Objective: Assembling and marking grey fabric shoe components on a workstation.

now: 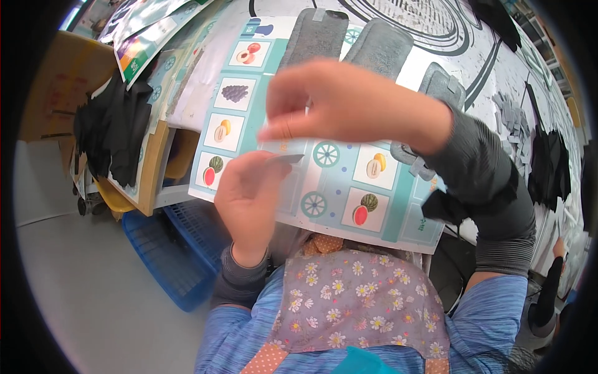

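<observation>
Between the thumb and fingers of my left hand is a small flat grey strip, its free end pointing right. Just above it, my right hand reaches across from the right, bent at the wrist and smeared by motion. Whether its fingers hold anything does not show. Both hands are over a light blue sheet printed with fruit pictures. Along the sheet's far side lie long grey fuzzy pads, two with a small grey tab visible. Another grey pad lies partly behind my right forearm.
Small grey strips lie heaped at the right, near black cloth pieces. More black cloth hangs at the left by a cardboard box. Blue plastic baskets stand below the table's left edge. Another person's arm shows far right.
</observation>
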`<state>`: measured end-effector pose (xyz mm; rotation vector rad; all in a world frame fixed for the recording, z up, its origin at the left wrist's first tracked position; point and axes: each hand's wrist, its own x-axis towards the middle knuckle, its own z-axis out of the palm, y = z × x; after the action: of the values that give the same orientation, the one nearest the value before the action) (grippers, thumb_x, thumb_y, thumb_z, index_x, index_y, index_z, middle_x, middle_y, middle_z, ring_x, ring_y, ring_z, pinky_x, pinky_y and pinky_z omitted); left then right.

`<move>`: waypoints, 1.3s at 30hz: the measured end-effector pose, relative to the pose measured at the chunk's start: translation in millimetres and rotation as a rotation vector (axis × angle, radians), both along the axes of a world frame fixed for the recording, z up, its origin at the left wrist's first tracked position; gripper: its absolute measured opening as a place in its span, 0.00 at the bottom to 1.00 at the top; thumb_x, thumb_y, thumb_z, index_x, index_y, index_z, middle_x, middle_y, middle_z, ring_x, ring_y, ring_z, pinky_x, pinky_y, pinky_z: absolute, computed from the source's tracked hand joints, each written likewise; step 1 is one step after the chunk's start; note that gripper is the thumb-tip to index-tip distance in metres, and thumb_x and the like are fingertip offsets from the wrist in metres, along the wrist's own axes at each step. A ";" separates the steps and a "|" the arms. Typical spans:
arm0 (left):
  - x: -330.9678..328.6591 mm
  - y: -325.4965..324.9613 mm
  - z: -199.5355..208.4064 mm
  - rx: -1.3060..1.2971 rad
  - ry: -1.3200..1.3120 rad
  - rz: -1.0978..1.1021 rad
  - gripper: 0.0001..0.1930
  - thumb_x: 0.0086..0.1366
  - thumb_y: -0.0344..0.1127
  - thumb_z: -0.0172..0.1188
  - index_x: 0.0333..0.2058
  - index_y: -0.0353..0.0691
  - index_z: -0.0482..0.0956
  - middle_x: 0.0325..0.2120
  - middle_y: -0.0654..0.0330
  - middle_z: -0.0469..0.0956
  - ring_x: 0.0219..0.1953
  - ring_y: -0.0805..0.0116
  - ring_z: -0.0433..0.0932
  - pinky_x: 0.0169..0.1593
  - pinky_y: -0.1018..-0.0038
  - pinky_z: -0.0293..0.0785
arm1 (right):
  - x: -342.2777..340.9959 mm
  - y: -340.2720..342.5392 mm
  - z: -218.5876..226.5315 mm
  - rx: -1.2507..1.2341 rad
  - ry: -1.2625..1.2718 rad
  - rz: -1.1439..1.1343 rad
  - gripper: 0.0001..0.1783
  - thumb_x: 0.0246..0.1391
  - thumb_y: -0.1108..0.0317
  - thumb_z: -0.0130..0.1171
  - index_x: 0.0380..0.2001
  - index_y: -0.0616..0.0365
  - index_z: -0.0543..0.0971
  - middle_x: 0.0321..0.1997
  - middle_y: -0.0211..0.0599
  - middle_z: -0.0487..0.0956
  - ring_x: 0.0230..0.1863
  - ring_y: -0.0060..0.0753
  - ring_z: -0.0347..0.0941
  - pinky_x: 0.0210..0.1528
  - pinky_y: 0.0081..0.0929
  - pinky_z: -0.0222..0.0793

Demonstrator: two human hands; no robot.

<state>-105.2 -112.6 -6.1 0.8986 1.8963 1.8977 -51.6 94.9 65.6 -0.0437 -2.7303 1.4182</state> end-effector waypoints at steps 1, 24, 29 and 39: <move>-1.0 0.3 1.2 0.066 -0.124 -0.019 0.07 0.67 0.23 0.57 0.44 0.34 0.75 0.40 0.58 0.78 0.38 0.72 0.80 0.44 0.76 0.80 | 13.1 -6.9 -1.4 -0.003 0.042 0.008 0.13 0.53 0.63 0.68 0.34 0.62 0.79 0.29 0.40 0.80 0.32 0.34 0.77 0.38 0.30 0.74; -33.9 60.7 45.7 -0.511 0.764 -0.334 0.06 0.64 0.28 0.57 0.39 0.36 0.79 0.34 0.54 0.81 0.39 0.55 0.80 0.44 0.66 0.75 | 30.9 109.6 -36.6 -0.030 -0.261 -0.384 0.07 0.52 0.65 0.66 0.31 0.58 0.85 0.29 0.29 0.81 0.32 0.21 0.76 0.36 0.20 0.72; -22.8 69.5 14.1 -0.533 0.936 -0.462 0.11 0.61 0.28 0.61 0.43 0.39 0.79 0.33 0.56 0.79 0.38 0.56 0.79 0.40 0.64 0.76 | 19.0 95.2 -38.3 0.125 -0.365 -0.311 0.05 0.47 0.69 0.66 0.28 0.58 0.84 0.24 0.29 0.79 0.28 0.22 0.75 0.31 0.25 0.72; -15.6 83.6 -6.6 -0.610 1.018 -0.454 0.25 0.63 0.35 0.62 0.59 0.42 0.72 0.33 0.58 0.73 0.35 0.59 0.76 0.39 0.67 0.73 | 14.2 96.4 -57.0 0.206 -0.262 -0.267 0.05 0.46 0.71 0.65 0.26 0.60 0.83 0.25 0.34 0.80 0.28 0.27 0.76 0.30 0.28 0.72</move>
<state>-120.8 -29.0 -12.7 2.0328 2.2335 0.4987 -37.4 191.3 8.6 -0.5985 -2.9173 1.1256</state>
